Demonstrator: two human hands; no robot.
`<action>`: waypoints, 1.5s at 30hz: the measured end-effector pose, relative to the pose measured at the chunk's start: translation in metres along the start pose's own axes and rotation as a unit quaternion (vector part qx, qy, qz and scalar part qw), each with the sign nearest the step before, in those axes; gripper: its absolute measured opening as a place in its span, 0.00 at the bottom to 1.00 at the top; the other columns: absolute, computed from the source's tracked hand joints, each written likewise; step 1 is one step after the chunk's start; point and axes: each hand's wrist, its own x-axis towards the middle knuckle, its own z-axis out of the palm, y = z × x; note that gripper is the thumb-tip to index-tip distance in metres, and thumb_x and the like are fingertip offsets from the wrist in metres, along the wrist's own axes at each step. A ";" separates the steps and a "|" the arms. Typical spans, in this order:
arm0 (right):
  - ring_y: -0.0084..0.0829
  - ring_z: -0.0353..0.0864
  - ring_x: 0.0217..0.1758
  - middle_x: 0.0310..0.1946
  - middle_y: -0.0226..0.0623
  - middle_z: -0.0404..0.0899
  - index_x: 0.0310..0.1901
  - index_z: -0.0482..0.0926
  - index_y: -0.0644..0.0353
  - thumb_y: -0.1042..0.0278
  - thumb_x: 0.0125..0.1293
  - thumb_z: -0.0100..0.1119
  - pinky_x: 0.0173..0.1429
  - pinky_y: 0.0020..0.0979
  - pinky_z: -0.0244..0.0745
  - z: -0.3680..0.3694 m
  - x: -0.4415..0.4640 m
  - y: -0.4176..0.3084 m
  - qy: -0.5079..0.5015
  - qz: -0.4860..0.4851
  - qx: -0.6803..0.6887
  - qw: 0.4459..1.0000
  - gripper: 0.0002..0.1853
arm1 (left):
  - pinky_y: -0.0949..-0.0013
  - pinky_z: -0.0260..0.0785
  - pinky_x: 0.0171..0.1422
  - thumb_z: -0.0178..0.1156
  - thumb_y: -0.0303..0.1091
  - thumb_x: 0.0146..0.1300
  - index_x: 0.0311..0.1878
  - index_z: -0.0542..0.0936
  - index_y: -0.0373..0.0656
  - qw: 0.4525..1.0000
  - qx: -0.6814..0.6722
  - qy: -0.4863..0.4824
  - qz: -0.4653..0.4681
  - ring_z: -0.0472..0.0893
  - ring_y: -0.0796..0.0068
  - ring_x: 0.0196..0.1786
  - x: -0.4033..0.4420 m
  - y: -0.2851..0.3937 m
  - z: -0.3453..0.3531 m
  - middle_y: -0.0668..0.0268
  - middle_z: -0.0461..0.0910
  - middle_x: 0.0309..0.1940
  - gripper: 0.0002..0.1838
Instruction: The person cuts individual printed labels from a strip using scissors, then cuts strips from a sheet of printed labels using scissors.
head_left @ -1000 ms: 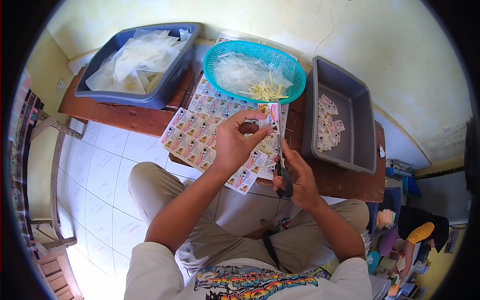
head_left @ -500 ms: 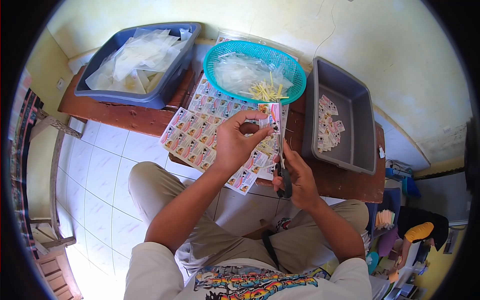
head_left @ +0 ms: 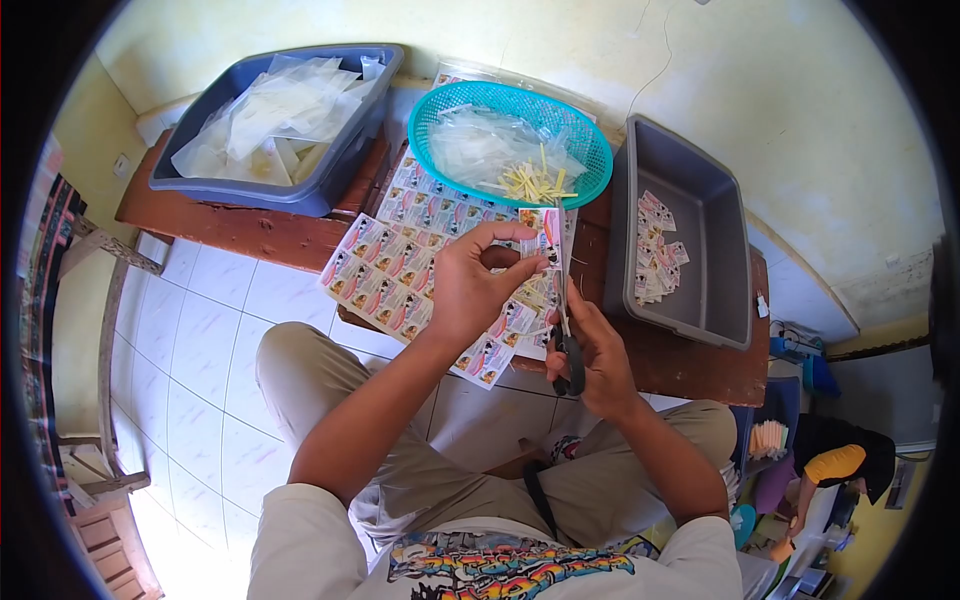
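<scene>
Between thumb and forefinger, my left hand [head_left: 480, 285] pinches a small printed label [head_left: 540, 232]. My right hand [head_left: 598, 355] is closed round the black handles of the scissors [head_left: 568, 358], whose blades point up along the label's right edge. Printed label sheets [head_left: 385, 275] lie on the brown bench under and left of my hands. Just beyond the label stands a turquoise basket [head_left: 425, 150] with clear plastic bags and pale yellow strips. To the right, a grey bin [head_left: 725, 250] holds several cut labels [head_left: 660, 262].
A blue-grey tub [head_left: 325, 195] full of translucent bags [head_left: 285, 110] stands on the bench [head_left: 240, 230] at the left. The wall is behind the bench. At the lower right another person [head_left: 840, 465] bends over a cluttered work area.
My hands, the label and the scissors have hardly moved. The other person at the lower right has shifted their arm slightly.
</scene>
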 end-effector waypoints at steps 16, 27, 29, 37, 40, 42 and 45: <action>0.23 0.78 0.43 0.59 0.37 0.69 0.87 0.52 0.54 0.62 0.70 0.76 0.45 0.27 0.82 0.000 0.001 0.004 0.006 -0.012 0.001 1.000 0.52 | 0.71 0.82 0.42 0.80 0.26 0.61 0.53 0.87 0.41 0.999 -0.003 0.002 0.034 0.93 0.73 0.41 -0.002 -0.009 0.004 0.58 0.92 0.35 0.18; 0.23 0.78 0.43 0.59 0.37 0.69 0.87 0.53 0.54 0.64 0.70 0.76 0.44 0.27 0.82 0.000 0.001 0.004 0.007 -0.008 0.025 1.000 0.51 | 0.72 0.81 0.40 0.80 0.26 0.61 0.53 0.87 0.40 1.000 0.008 0.004 0.013 0.93 0.74 0.41 -0.002 -0.007 0.004 0.57 0.93 0.34 0.18; 0.23 0.78 0.43 0.59 0.37 0.69 0.87 0.53 0.54 0.64 0.70 0.76 0.44 0.27 0.82 -0.001 0.001 0.004 0.008 -0.007 0.014 1.000 0.52 | 0.72 0.81 0.40 0.80 0.25 0.61 0.53 0.87 0.40 1.000 0.009 0.003 0.015 0.93 0.74 0.41 -0.002 -0.006 0.004 0.57 0.93 0.34 0.18; 0.19 0.81 0.40 0.58 0.35 0.69 0.87 0.54 0.53 0.80 0.68 0.73 0.41 0.24 0.83 -0.004 0.002 0.004 0.011 -0.012 -0.010 1.000 0.50 | 0.72 0.81 0.40 0.80 0.25 0.60 0.53 0.87 0.41 0.999 0.026 0.001 0.033 0.93 0.75 0.41 -0.004 -0.010 0.005 0.58 0.93 0.36 0.18; 0.18 0.81 0.39 0.59 0.35 0.69 0.87 0.55 0.54 0.82 0.68 0.73 0.41 0.24 0.83 -0.004 0.003 0.003 0.021 -0.012 -0.011 1.000 0.50 | 0.72 0.81 0.41 0.80 0.25 0.61 0.53 0.87 0.41 1.000 0.022 -0.008 0.014 0.92 0.75 0.42 -0.005 -0.009 0.004 0.58 0.93 0.36 0.18; 0.18 0.81 0.39 0.59 0.35 0.69 0.86 0.55 0.54 0.83 0.68 0.73 0.41 0.24 0.83 -0.004 0.003 0.002 0.019 0.000 0.004 1.000 0.50 | 0.71 0.81 0.42 0.79 0.25 0.61 0.53 0.87 0.41 1.000 -0.001 -0.010 0.012 0.92 0.74 0.42 -0.005 -0.010 0.004 0.58 0.93 0.36 0.18; 0.18 0.81 0.40 0.58 0.34 0.69 0.86 0.55 0.55 0.82 0.68 0.73 0.41 0.24 0.83 -0.005 0.003 0.005 0.020 0.001 0.013 1.000 0.50 | 0.71 0.81 0.42 0.79 0.25 0.62 0.53 0.87 0.40 1.000 0.008 -0.010 0.015 0.92 0.74 0.42 -0.005 -0.005 0.003 0.58 0.92 0.36 0.17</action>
